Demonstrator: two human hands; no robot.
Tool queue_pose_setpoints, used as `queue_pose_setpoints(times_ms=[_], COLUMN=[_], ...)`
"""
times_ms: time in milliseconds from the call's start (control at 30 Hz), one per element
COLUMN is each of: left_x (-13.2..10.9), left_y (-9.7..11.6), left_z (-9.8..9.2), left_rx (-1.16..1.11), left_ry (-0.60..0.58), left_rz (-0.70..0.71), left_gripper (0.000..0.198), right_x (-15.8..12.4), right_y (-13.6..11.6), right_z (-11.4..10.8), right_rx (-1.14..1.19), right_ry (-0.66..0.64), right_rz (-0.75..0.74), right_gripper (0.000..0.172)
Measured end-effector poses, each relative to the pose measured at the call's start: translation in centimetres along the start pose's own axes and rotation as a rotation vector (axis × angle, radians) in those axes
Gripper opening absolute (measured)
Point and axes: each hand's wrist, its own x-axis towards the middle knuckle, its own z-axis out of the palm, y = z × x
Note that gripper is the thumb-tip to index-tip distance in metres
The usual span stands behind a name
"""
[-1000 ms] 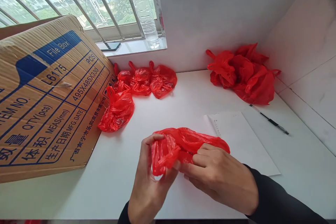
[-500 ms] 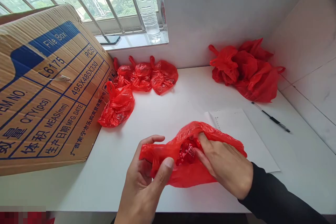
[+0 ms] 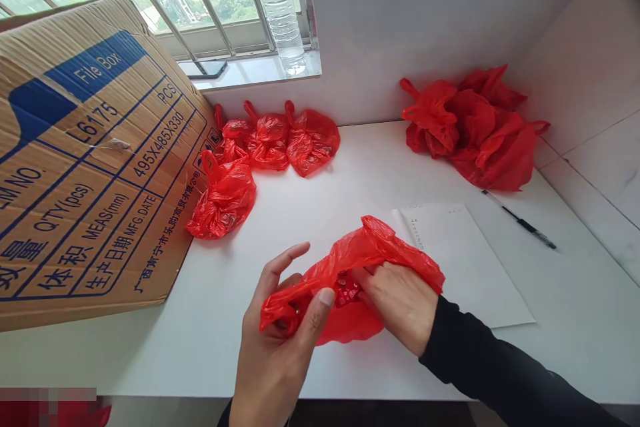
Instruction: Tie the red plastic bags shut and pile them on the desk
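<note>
A crinkled red plastic bag [image 3: 345, 250] is held with its mouth spread wide above the white table. My left hand [image 3: 283, 340] grips its left side, thumb pressed on the plastic and index finger sticking out. Inside the opening shows a small red item with a white pattern [image 3: 347, 288], mostly covered. My right hand [image 3: 397, 297] reaches into the bag from the right with curled fingers; the fingertips are hidden beside the patterned item, so what they grip does not show.
Several tied red bags [image 3: 313, 140] sit by the wall and next to a large cardboard box [image 3: 100, 167]. Loose red bags [image 3: 480, 127] lie at back right. A paper pad [image 3: 480, 267] and a pen [image 3: 523, 221] rest nearby. A plastic bottle [image 3: 285, 20] and a phone [image 3: 213, 69] are on the windowsill.
My right hand has moved left and deeper into the bag, its fingers now more hidden. The bag's far rim has risen to a peak, and its left end has folded in my left hand.
</note>
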Motion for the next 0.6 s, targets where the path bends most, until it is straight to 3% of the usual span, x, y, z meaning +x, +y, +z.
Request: queue_pose_setpoints(times_ms=[67, 167, 333, 500, 600], left_x=[-0.2, -0.1, 0.6, 0.5, 0.2], left_y=[0.5, 0.5, -0.3, -0.7, -1.1], left_z=[0.5, 0.6, -0.3, -0.9, -0.7], left_rx=[0.056, 0.071, 0.095, 0.008, -0.113], left_ry=[0.059, 0.12, 0.053, -0.073, -0.136], left_rz=[-0.011, -0.033, 0.029, 0.0, -0.048], left_gripper=[0.051, 0.028, 0.026, 0.033, 0.043], right_x=[-0.2, -0.7, -1.7, -1.7, -1.7], right_y=[0.1, -0.2, -0.6, -0.5, -0.8], right_z=[-0.3, -0.9, -1.9, -2.5, -2.2], right_rx=[-0.04, -0.094, -0.135, -0.263, -0.245], right_ry=[-0.004, 0.026, 0.176, -0.033, -0.048], right_rz=[0.03, 0.074, 0.128, 0.244, 0.144], right_gripper=[0.02, 0.026, 0.023, 0.027, 0.044])
